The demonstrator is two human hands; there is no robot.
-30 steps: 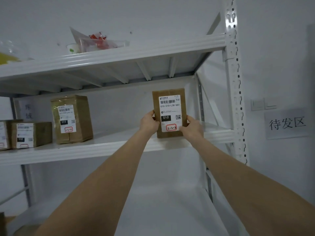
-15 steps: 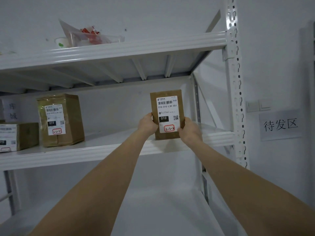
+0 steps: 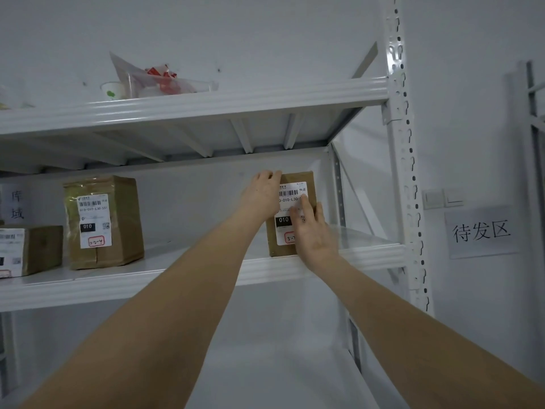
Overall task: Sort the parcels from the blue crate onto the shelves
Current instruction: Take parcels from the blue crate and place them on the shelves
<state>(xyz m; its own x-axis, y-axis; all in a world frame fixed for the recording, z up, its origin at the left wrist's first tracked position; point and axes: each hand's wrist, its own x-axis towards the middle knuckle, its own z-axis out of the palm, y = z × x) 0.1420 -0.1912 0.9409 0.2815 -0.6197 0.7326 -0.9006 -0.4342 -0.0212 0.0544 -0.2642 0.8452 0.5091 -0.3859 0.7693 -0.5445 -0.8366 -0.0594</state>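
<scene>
Parcel (image 3: 295, 214): upright, middle shelf (image 3: 177, 278), right end | left hand (image 3: 262, 193): fingers curled over top-left corner | right hand (image 3: 312, 234): flat, fingers spread against label, not clamped

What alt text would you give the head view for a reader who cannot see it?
Both hands steady an upright brown parcel on the middle shelf: left hand at its top corner, right hand flat on its label. Two parcels stand further left.
</scene>
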